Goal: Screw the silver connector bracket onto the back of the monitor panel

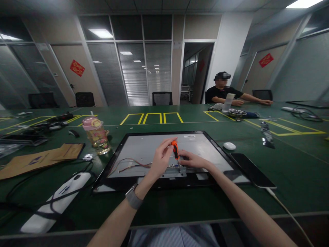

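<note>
A screwdriver with an orange and black handle stands nearly upright, its tip down at a metal bracket on the flat display panel. My left hand is closed around the handle from the left. From the right, the bent fingers of my right hand come up against the screwdriver's lower handle and shaft. What the tip meets is too small to make out. Thin cables run over the grey back of the panel, left of the bracket.
Left of the panel stand a drink bottle, a paper bag and a white power strip with black cords. On the right lie a phone with its cable and a white case. Another person sits across the green table.
</note>
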Demonstrator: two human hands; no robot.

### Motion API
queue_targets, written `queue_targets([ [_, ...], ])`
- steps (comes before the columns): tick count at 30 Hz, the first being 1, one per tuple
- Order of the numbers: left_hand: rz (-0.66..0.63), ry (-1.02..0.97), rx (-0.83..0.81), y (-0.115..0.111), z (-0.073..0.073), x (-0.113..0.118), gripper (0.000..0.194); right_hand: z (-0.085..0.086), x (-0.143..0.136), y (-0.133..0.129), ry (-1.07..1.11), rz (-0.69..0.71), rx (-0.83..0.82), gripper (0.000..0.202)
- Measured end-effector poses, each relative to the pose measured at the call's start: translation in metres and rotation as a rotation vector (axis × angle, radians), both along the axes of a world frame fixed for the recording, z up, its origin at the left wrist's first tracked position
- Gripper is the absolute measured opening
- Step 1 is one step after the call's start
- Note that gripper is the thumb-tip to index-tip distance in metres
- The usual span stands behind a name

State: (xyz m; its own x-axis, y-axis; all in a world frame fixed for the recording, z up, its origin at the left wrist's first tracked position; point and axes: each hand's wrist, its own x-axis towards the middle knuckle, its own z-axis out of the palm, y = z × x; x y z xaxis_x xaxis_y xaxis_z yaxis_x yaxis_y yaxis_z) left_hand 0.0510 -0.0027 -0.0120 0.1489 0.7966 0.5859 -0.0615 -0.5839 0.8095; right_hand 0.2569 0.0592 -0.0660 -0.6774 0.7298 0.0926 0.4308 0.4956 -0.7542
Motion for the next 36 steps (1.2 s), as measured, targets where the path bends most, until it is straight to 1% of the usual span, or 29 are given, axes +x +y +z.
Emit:
queue_targets([
  [2, -0.004, 0.005, -0.015, 0.0003, -0.0001, -0.0002, 0.033, 0.0008, -0.0002, -0.0004, -0.009, -0.005, -0.004, 0.056],
  [6, 0.061, 0.031, 0.029, 0.0012, 0.0002, -0.0004, 0.028, 0.0028, -0.0013, -0.0009, -0.009, -0.020, 0.001, 0.055],
  [8, 0.033, 0.026, 0.022, 0.0012, 0.0006, -0.0008, 0.031, 0.0032, -0.0019, -0.0006, 0.000, -0.003, 0.018, 0.056],
  [11, -0.055, 0.001, -0.018, 0.0009, 0.0010, -0.0014, 0.033, 0.0018, -0.0017, 0.0006, 0.012, 0.016, 0.016, 0.059],
  [12, -0.058, 0.004, -0.021, 0.0011, 0.0008, -0.0015, 0.033, 0.0008, -0.0013, 0.0010, 0.015, 0.012, 0.012, 0.060],
  [13, -0.036, 0.012, -0.013, 0.0013, 0.0006, -0.0016, 0.032, -0.0001, -0.0009, 0.0014, 0.016, 0.004, 0.007, 0.061],
  [16, 0.082, 0.045, 0.048, 0.0020, 0.0000, -0.0017, 0.027, -0.0015, -0.0001, 0.0019, 0.004, -0.018, 0.001, 0.060],
  [17, 0.100, 0.050, 0.063, 0.0019, 0.0001, -0.0017, 0.027, -0.0011, -0.0002, 0.0018, 0.000, -0.012, 0.005, 0.059],
  [18, 0.095, 0.050, 0.070, 0.0015, 0.0004, -0.0017, 0.027, -0.0003, -0.0005, 0.0017, -0.001, 0.001, 0.011, 0.058],
  [21, 0.014, 0.024, 0.037, -0.0010, 0.0019, -0.0017, 0.029, 0.0030, -0.0018, 0.0008, 0.001, 0.040, 0.023, 0.058],
  [23, -0.002, 0.004, 0.006, -0.0025, 0.0024, -0.0015, 0.029, 0.0038, -0.0022, 0.0002, 0.002, 0.040, 0.018, 0.060],
  [25, 0.045, -0.001, 0.011, -0.0028, 0.0018, -0.0013, 0.028, 0.0028, -0.0019, -0.0001, 0.005, 0.020, 0.005, 0.061],
  [27, 0.117, 0.010, 0.047, -0.0020, 0.0005, -0.0012, 0.025, 0.0004, -0.0011, 0.0004, 0.007, -0.008, -0.009, 0.063],
  [29, 0.159, 0.024, 0.074, -0.0012, -0.0003, -0.0012, 0.025, -0.0021, -0.0003, 0.0015, 0.003, -0.018, -0.013, 0.065],
  [31, 0.144, 0.019, 0.067, -0.0013, 0.0003, -0.0014, 0.027, -0.0036, 0.0001, 0.0030, -0.004, -0.003, -0.003, 0.065],
  [34, 0.048, -0.015, 0.011, -0.0029, 0.0025, -0.0014, 0.030, -0.0037, 0.0000, 0.0042, -0.004, 0.018, 0.016, 0.066],
  [36, 0.023, -0.019, -0.008, -0.0034, 0.0031, -0.0010, 0.031, -0.0024, -0.0004, 0.0037, -0.003, 0.016, 0.019, 0.065],
])
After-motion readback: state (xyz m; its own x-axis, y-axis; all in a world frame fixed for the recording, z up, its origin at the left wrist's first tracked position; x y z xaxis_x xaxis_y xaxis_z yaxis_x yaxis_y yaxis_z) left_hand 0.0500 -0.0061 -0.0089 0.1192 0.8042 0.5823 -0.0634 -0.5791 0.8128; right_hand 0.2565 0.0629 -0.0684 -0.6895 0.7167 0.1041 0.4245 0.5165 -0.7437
